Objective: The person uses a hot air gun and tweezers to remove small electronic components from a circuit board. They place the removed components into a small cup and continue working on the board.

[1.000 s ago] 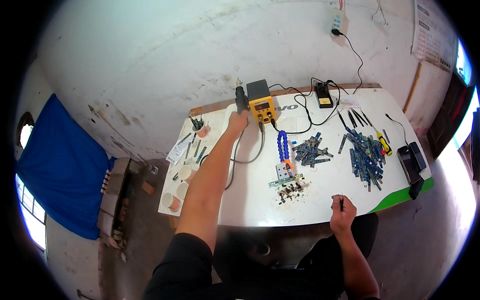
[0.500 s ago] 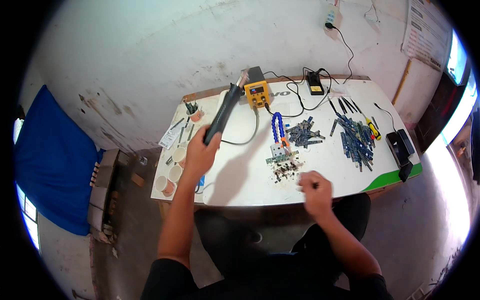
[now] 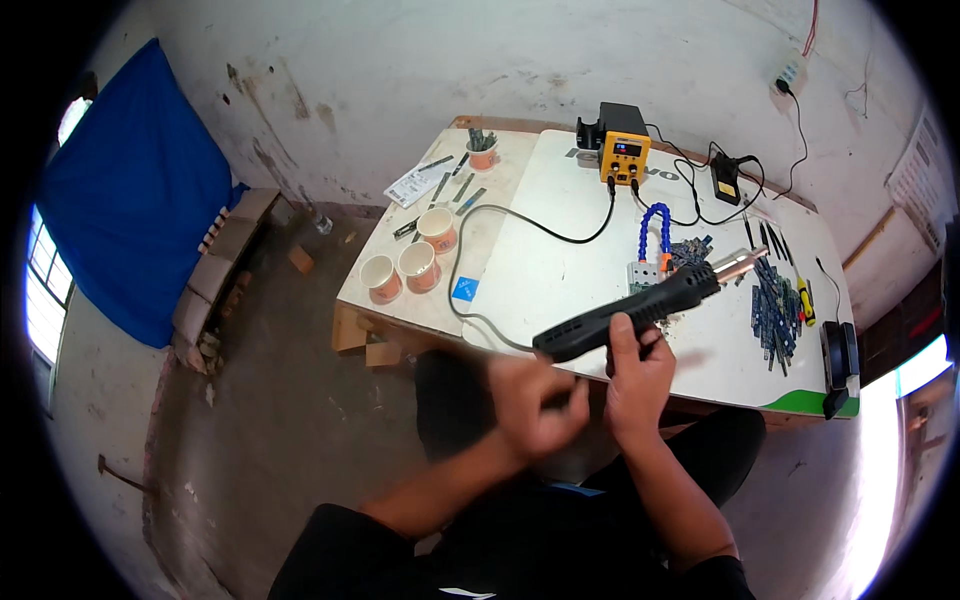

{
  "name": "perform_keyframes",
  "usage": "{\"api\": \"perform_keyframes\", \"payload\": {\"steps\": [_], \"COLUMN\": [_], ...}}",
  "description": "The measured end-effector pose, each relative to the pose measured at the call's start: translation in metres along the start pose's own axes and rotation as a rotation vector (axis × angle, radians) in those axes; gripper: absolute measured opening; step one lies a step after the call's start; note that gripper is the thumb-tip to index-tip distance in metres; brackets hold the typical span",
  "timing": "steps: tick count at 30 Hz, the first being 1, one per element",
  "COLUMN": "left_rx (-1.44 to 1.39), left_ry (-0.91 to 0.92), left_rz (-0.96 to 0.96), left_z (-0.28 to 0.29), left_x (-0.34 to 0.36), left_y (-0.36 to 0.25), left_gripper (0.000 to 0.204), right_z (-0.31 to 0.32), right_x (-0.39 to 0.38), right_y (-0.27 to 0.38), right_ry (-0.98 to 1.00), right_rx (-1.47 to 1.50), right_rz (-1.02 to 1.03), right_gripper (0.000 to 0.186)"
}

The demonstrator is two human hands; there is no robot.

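A black hot air gun [image 3: 625, 312] with a metal nozzle is in my right hand [image 3: 640, 375], thumb and fingers round its handle, above the table's front edge. The nozzle tilts up to the right. My left hand [image 3: 540, 405] is nearest to the gun's rear end, apart from it; its fingers are curled and smeared by motion. A cable runs from the gun to a yellow-and-black soldering station [image 3: 624, 145] with a lit display. Partly behind the gun are a small clamp [image 3: 645, 273] with a blue flexible arm [image 3: 643, 232] and a heap of small circuit boards [image 3: 690, 250].
Three paper cups [image 3: 381, 279] stand at the table's left, with a cup of board strips [image 3: 482, 152] farther back. More circuit boards [image 3: 775, 315] lie in a pile at the right, near a yellow screwdriver [image 3: 805, 300] and tweezers. A soldering iron stand [image 3: 725, 180] is at the back.
The hot air gun has passed from my left hand to my right and come down near the front edge. My left hand has drawn back toward me. The view has turned left.
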State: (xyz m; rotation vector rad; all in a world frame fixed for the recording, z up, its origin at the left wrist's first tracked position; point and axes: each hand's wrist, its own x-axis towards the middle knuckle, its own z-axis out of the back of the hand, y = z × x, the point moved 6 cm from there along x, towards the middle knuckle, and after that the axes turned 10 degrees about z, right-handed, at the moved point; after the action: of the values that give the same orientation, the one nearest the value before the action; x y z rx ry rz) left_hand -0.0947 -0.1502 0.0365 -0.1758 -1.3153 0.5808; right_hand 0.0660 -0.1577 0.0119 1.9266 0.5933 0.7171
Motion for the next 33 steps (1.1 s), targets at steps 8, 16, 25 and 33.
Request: {"api": "perform_keyframes", "payload": {"steps": [8,16,25,33], "left_rx": [-0.598,-0.737,-0.894,-1.026], "left_ry": [0.36,0.453,-0.013,0.121], "left_rz": [0.536,0.448,0.39,0.172], "left_z": [-0.013,-0.035,-0.045,-0.078], "left_x": [-0.052,0.002,0.103,0.195], "left_y": [-0.018,-0.028,0.021,0.026], "left_gripper": [0.061,0.07,0.03,0.022], "right_z": [0.02,0.016,0.061,0.203], "right_x": [-0.048,-0.073,-0.066,-0.015], "right_y": [0.05,0.052,0.058,-0.004], "right_ry": [-0.083,0.033,0.182,-0.164], "right_rx": [0.284,0.335,-0.156,-0.298], "right_rz": [-0.172,-0.444,-0.218,-0.127], "right_gripper": [0.016,0.03,0.02,0.016]}}
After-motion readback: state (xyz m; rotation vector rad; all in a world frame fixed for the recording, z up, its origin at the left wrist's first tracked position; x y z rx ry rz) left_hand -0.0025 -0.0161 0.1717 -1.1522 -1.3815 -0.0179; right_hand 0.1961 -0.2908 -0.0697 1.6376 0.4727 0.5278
